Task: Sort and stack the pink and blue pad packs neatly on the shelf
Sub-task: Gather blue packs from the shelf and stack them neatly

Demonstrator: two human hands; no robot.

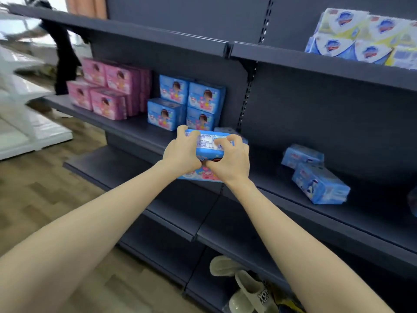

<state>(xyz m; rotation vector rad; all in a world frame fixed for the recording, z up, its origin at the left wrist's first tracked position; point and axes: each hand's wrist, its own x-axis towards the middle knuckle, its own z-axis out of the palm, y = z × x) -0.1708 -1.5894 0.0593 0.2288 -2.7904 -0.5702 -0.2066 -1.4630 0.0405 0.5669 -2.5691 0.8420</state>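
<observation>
While the left hand (182, 152) and the right hand (230, 159) are clamped side by side on one blue pad pack (208, 144), fingers curled over its top edge, the pack hangs just in front of the middle shelf (135, 129) with its printed label facing up. The step in hand looks like carrying this pack to the blue stack (187, 102), which stands at 11 o'clock from it and counts four packs, two on two. The next move probably calls for turning the pack upright, face forward, and setting it squarely beside or on that stack without knocking it. At 10 o'clock the pink packs (108, 89) show four fronts, two on two, with more rows behind that cannot be counted surely. At 3 o'clock two loose blue packs (320, 186) lie tilted on the shelf, touching each other, still to be sorted. A half-hidden blue pack (222, 130) peeks out behind the right hand.
</observation>
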